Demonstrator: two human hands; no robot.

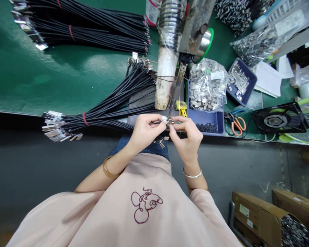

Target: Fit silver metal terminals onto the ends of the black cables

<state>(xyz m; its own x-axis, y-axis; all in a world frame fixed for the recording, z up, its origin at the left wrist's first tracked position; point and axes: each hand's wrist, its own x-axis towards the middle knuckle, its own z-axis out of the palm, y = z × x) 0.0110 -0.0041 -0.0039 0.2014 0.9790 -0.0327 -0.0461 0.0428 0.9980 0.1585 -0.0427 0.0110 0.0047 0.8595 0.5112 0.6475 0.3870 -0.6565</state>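
Observation:
My left hand [143, 131] pinches the end of a thin black cable [158, 122] between thumb and fingers. My right hand [185, 135] holds a small metal connector shell [170, 121] against that cable end. Both hands meet at the front edge of the green bench [54, 79], right under the tip of a fixed tool [177, 80]. A few more metal shells [161, 141] hang just below my hands. A bundle of black cables [110, 106] tied with a red band fans out to the left, its metal ends [55, 126] over the bench edge.
A second cable bundle [92, 27] lies at the back. A blue tray [208, 120] and a clear bag of metal shells [206, 85] sit right of the tool. Orange-handled scissors [236, 123], a small fan [278, 120] and cardboard boxes [267, 216] are on the right.

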